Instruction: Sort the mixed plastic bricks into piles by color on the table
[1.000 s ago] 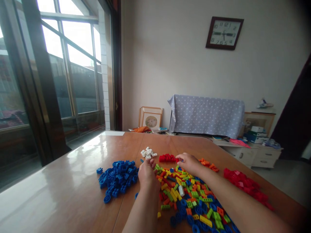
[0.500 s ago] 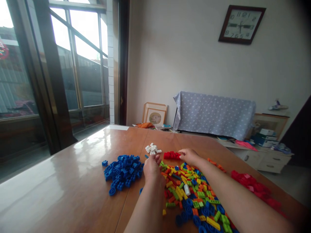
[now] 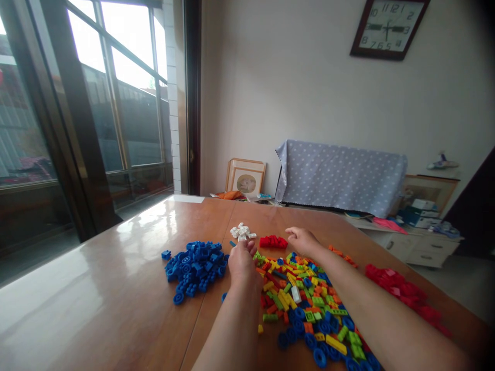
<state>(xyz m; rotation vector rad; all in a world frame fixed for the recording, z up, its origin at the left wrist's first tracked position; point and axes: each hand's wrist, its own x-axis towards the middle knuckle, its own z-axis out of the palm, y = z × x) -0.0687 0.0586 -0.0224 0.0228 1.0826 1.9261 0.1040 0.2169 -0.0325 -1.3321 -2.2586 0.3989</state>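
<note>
My left hand point(image 3: 242, 260) is closed just in front of a small heap of white bricks point(image 3: 242, 232). Its fingers are curled, and whatever they may hold is hidden. A short row of red bricks point(image 3: 273, 241) lies between the hands. Beside and a little above the row's right end is my right hand point(image 3: 302, 241), apart from it, with fingertips slightly parted and no brick visible in them. Under and between my forearms spreads a mixed pile of toy bricks point(image 3: 296, 294) in yellow, green, orange, red and blue.
A heap of blue bricks point(image 3: 196, 269) lies left on the wooden table point(image 3: 127, 309). Beyond my right forearm are a few orange bricks point(image 3: 343, 256) and a red heap point(image 3: 402, 291). A cloth-covered object point(image 3: 340, 175) and a cabinet point(image 3: 419, 247) stand past the table.
My right hand has moved up and off the end of the red brick row. My left hand stays almost where it was. The view has tilted slightly.
</note>
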